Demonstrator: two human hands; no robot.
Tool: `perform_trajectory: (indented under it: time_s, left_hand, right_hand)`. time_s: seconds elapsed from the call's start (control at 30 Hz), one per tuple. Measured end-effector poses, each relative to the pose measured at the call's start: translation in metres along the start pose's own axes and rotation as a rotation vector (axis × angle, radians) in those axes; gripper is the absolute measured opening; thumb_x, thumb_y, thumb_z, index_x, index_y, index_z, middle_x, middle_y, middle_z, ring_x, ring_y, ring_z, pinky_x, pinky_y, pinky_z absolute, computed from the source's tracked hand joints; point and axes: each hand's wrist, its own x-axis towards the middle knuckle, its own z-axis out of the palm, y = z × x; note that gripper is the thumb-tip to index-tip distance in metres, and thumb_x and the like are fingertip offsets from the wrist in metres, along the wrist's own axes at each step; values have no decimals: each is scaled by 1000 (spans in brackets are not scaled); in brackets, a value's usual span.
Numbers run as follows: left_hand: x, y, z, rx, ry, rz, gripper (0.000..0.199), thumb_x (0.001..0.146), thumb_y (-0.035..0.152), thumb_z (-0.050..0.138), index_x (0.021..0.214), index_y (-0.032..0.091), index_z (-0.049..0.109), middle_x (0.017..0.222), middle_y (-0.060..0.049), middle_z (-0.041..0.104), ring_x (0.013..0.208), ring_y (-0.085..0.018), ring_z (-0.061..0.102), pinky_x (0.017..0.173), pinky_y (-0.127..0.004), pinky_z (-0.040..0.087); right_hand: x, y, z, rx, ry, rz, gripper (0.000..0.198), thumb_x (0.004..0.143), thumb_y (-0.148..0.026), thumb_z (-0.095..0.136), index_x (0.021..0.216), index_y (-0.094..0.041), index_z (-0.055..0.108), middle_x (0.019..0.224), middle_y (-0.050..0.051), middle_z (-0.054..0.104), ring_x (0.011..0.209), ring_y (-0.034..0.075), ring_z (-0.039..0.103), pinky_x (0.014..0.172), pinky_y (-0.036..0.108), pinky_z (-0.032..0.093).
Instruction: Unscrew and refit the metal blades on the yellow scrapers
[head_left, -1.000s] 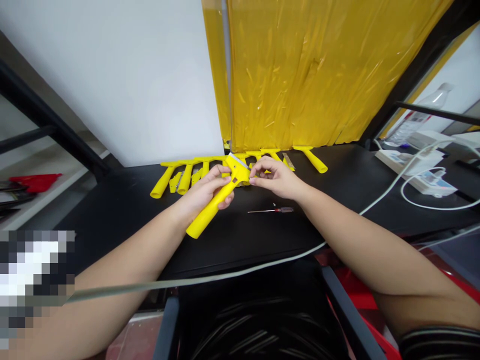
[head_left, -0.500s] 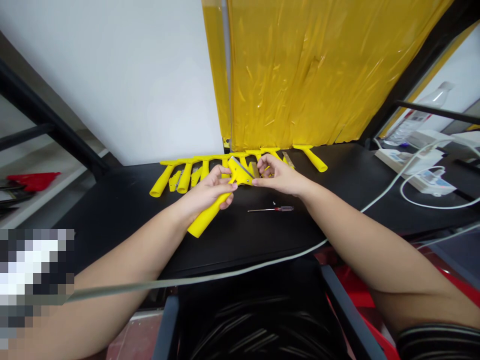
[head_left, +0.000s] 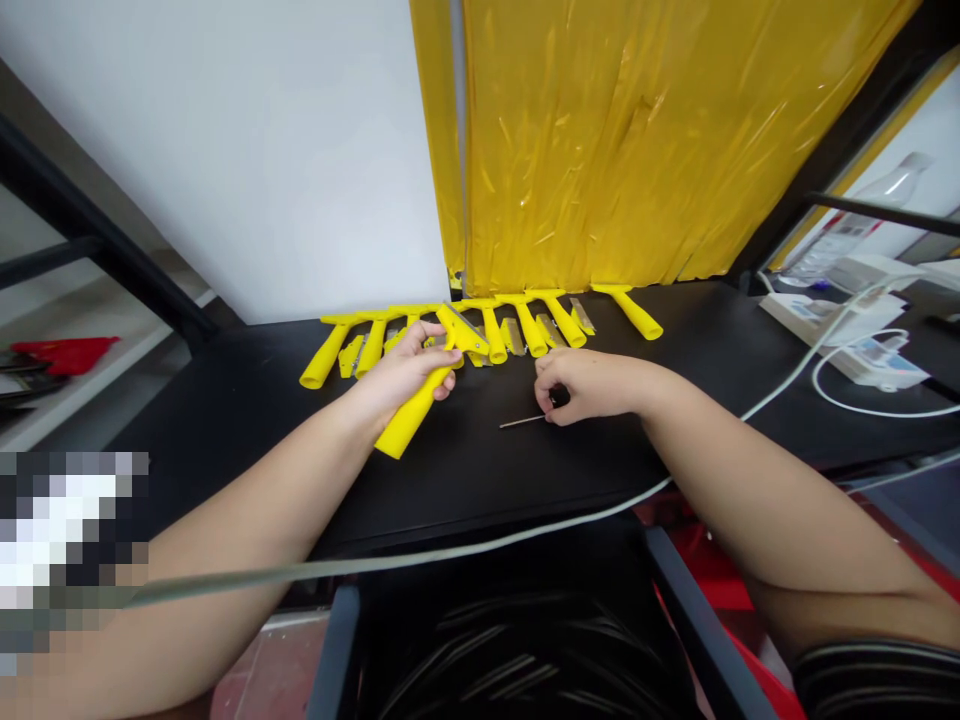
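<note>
My left hand [head_left: 420, 372] is closed around a yellow scraper [head_left: 409, 420]. Its thick tubular handle points toward me, and its wide head with a metal strip is tilted up to the right. My right hand [head_left: 585, 385] is low over the black tabletop, thumb and fingertips pinched together on a small screwdriver [head_left: 523, 422]. The thin shaft sticks out to the left of the fingers, while its handle is hidden by the hand. Behind both hands, several similar yellow scraper handles [head_left: 531, 330] lie in a row, with loose yellow pieces and metal plates [head_left: 512, 336] between them.
A white panel [head_left: 300, 150] and a yellow-wrapped panel [head_left: 585, 140] rise along the table's back. To the right are a white power strip [head_left: 847, 335] and a clear bottle [head_left: 847, 230]. A pale cable [head_left: 480, 545] crosses in front of me, over the table's near edge.
My right hand has left the scraper's head and come down onto the screwdriver, whose shaft is now slightly more tilted. The scraper has stayed in my left hand.
</note>
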Motion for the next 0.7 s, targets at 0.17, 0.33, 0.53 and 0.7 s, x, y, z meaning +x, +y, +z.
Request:
perform_trajectory:
  time_s: [0.17,0.33,0.53,0.7]
  left_hand:
    - [0,-2,0,28,12,49,54,72,20,82,107,25,41,66,6,57,45,-14,58,39,-19,39]
    - [-6,5,3,39,-7,61,54,74,21,83,107,25,40,69,7,59,45,-13,58,41,-20,41]
    - [-8,8,4,16,-8,72,55,73,21,84,108,25,41,74,6,62,47,-12,59,42,-20,43]
    - [-8,6,4,34,-7,79,51,76,21,81,108,25,41,68,7,60,48,-14,59,42,-20,43]
  right_hand:
    - [-2,-2,-8,253,256,-171,7,89,-21,67,82,-21,64,105,8,68,98,23,64,82,35,50]
    - [4,5,-6,392,472,15,13,105,-32,47,97,-24,51,79,0,64,70,18,60,69,32,46]
    - [12,12,3,115,445,140,14,102,-36,53,104,-22,55,81,1,60,69,18,51,67,31,38]
    - [13,5,5,130,420,125,12,102,-33,52,104,-22,51,82,2,59,70,18,50,67,32,38]
